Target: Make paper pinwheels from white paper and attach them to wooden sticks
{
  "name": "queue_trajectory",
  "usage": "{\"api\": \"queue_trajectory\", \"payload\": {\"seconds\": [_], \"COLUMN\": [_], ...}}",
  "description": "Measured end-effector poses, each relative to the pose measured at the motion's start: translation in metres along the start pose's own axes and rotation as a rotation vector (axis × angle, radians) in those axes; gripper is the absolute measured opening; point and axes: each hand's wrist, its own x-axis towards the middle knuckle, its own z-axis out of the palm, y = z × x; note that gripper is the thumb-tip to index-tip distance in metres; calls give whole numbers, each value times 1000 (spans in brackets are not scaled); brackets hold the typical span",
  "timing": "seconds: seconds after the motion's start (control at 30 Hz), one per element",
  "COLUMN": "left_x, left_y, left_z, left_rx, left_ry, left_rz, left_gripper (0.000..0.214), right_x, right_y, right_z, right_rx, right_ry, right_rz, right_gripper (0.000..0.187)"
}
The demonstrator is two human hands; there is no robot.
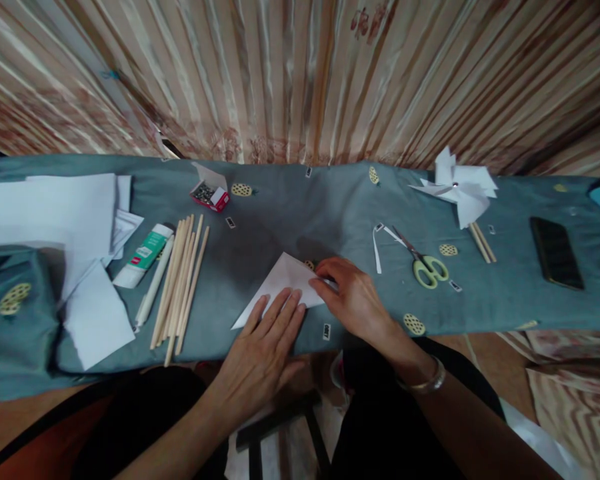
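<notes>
A white sheet of paper (289, 268), folded into a triangle, lies near the front edge of the cloth-covered table. My left hand (263, 350) rests flat on it with the fingers stretched out, pressing it down. At the paper's right corner, the thumb and fingers of my right hand (353, 300) close in a pinch on the folded part. The fingers partly hide that corner. To the right of my right hand lie scissors (429, 268) with green handles and a thin paper strip (377, 252).
Wooden sticks (183, 280), a white rod (155, 283), a green-and-white tube (147, 253) and paper sheets (55, 207) lie left. Behind them stands an open red box (213, 195) of small metal pieces. A white paper pinwheel (465, 193) and a phone (557, 252) lie right.
</notes>
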Motion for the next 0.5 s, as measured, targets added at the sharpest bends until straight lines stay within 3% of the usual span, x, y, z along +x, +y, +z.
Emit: {"api": "queue_trajectory", "payload": {"seconds": [0.5], "left_x": [2], "left_y": [-5], "left_z": [1], "left_rx": [-20], "left_ry": [-49], "left_rz": [-21], "left_gripper": [72], "right_x": [5], "right_y": [-2], "right_z": [1], "right_rx": [-44], "right_ry": [-12], "right_rz": [49], "right_gripper": [11]}}
